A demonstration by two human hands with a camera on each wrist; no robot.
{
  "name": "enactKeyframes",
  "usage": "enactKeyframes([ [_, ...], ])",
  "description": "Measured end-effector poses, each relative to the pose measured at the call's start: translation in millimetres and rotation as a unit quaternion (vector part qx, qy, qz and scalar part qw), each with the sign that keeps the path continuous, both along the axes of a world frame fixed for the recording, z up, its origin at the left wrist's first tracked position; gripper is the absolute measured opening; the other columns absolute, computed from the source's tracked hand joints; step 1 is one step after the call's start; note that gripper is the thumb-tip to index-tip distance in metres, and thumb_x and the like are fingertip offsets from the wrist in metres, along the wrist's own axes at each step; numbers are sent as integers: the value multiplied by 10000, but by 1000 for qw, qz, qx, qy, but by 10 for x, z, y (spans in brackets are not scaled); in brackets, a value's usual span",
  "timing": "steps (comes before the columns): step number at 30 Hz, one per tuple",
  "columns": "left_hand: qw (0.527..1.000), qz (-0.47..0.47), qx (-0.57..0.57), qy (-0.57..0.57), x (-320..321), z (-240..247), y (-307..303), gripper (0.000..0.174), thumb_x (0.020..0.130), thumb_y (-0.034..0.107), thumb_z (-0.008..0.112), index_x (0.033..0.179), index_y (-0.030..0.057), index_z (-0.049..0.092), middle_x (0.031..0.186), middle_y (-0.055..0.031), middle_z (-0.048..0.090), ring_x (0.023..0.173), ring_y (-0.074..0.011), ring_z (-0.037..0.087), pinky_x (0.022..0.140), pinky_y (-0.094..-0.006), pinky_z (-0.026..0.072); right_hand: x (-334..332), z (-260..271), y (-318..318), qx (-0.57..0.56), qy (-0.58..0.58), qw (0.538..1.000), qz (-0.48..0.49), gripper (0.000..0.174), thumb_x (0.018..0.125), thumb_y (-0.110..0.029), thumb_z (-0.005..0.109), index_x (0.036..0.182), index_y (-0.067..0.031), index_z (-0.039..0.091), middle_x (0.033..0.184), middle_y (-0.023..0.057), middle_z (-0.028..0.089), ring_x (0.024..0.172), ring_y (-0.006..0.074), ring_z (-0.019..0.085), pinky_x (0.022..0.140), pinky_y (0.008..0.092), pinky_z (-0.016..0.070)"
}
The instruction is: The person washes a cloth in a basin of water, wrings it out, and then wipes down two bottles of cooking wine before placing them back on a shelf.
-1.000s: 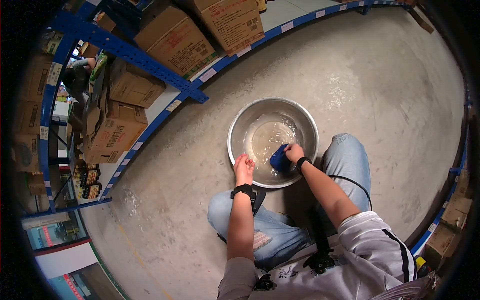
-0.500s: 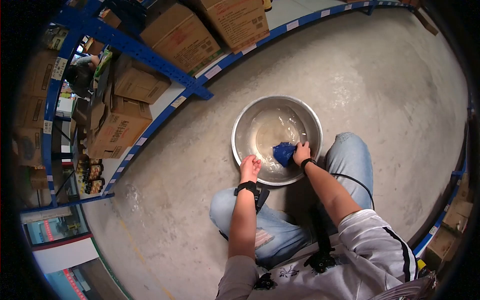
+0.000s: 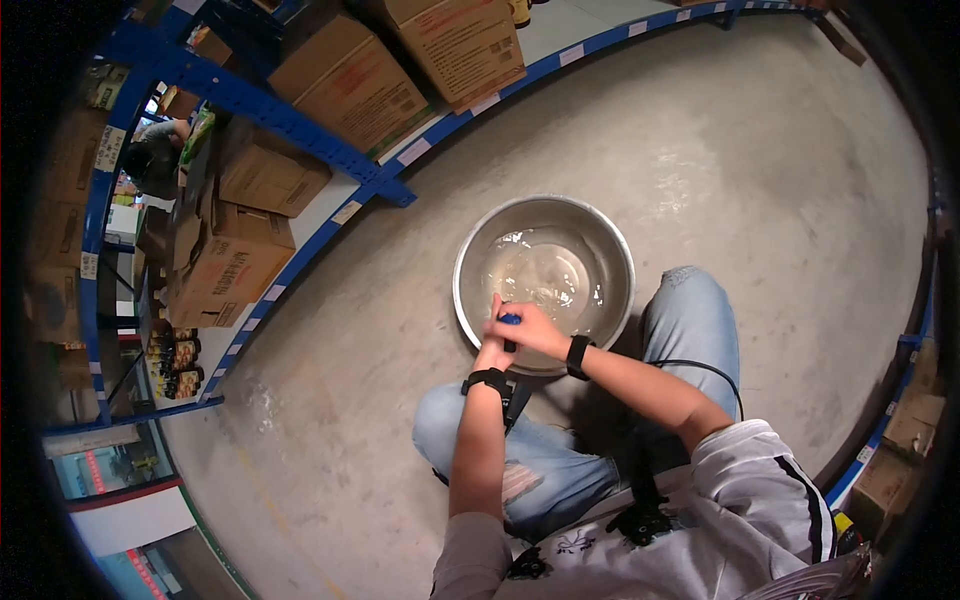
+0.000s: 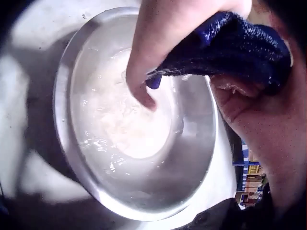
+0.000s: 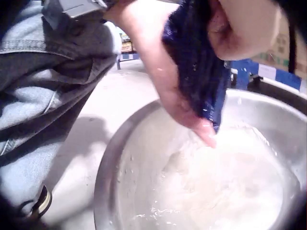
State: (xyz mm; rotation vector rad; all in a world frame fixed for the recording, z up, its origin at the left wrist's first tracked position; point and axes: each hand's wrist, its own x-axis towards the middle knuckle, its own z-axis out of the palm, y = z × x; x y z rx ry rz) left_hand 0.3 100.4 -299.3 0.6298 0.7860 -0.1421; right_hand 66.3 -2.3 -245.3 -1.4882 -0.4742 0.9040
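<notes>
A wet dark-blue cloth (image 3: 510, 320) lies between my two hands, above the near-left rim of a round metal basin (image 3: 629, 250). My right hand (image 3: 540, 332) grips the bunched cloth and presses it against my left hand (image 3: 492, 352). Straight left fingers point away over the basin in the head view. From the right wrist, the cloth (image 5: 196, 62) runs along the left palm, its lower end close to the left fingertips. In the left wrist view the cloth (image 4: 235, 52) spans both hands. Rippling water (image 3: 545, 280) covers the basin's bottom.
The basin stands on a concrete floor (image 3: 740, 190) in front of my bent knees (image 3: 690, 310). Blue shelving (image 3: 390, 190) with cardboard boxes (image 3: 350, 85) runs along the left and far side. More shelving (image 3: 870, 440) is at the right edge. A black cable (image 3: 715, 372) crosses my right knee.
My right hand has lifted the blue cloth out of the water and carried it left, onto my left hand. The left hand stays near the basin's left rim.
</notes>
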Motion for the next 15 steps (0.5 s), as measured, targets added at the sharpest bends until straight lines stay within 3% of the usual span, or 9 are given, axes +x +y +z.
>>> enactKeyframes([
  [2, 994, 25, -12, -102, -11, -36, -16, 420, 853, 499, 427, 1019, 125, 521, 941, -13, 561, 878, -136, 545, 741, -319, 454, -32, 69, -9, 9, -265, 964, -18, 308, 746, -320, 596, 653, -27, 573, 598, 91, 542, 543, 205, 528, 521, 302, 424],
  [3, 994, 24, -12, -101, 19, 34, -38, 420, 853, 499, 427, 1019, 125, 521, 941, -13, 561, 878, -136, 545, 741, -319, 454, -46, 107, -10, 9, -265, 964, -19, 308, 746, -320, 596, 653, -27, 573, 598, 91, 542, 543, 205, 528, 521, 302, 424],
  [5, 997, 39, 10, -66, 86, 144, -123, 411, 857, 487, 431, 1021, 120, 518, 938, -14, 561, 868, -136, 548, 742, -317, 454, -69, 144, -23, -69, -427, 899, -70, 284, 772, -303, 558, 619, -65, 571, 607, 84, 555, 571, 255, 552, 496, 343, 438],
  [6, 998, 46, 20, -49, 128, 178, -175, 407, 858, 480, 432, 1022, 118, 517, 937, -15, 561, 864, -136, 549, 742, -315, 455, -41, 78, -30, -70, -426, 899, -70, 284, 772, -303, 558, 619, -65, 571, 607, 84, 555, 571, 255, 552, 496, 343, 438],
  [8, 997, 61, 40, -16, 225, 193, -265, 398, 862, 467, 436, 1025, 113, 514, 935, -17, 561, 854, -136, 552, 743, -313, 455, 116, -139, -66, -147, -518, 839, -72, 253, 794, -282, 520, 633, -101, 591, 617, 75, 560, 579, 244, 575, 488, 367, 453],
  [10, 996, 64, 67, -1, 263, 124, -316, 369, 875, 425, 439, 1033, 99, 508, 934, -24, 564, 831, -135, 558, 736, -300, 458, 315, -329, -194, -184, -478, 855, -85, 271, 821, -257, 487, 635, -79, 573, 646, 97, 565, 582, 285, 569, 520, 386, 457],
  [12, 987, -61, 143, -35, 265, 128, -401, 359, 886, 396, 433, 1056, 85, 493, 947, -27, 563, 815, -137, 563, 722, -298, 462, 429, -496, -266, -309, -369, 876, -46, 324, 851, -303, 444, 687, -64, 590, 688, 111, 576, 646, 312, 577, 569, 410, 462],
  [15, 993, -39, 110, -32, 272, 162, -416, 353, 892, 379, 430, 1080, 83, 476, 969, -24, 552, 836, -132, 552, 714, -301, 455, 414, -540, -346, -317, -338, 885, -41, 422, 873, -369, 388, 740, -36, 612, 778, 150, 600, 704, 323, 596, 613, 420, 473],
])
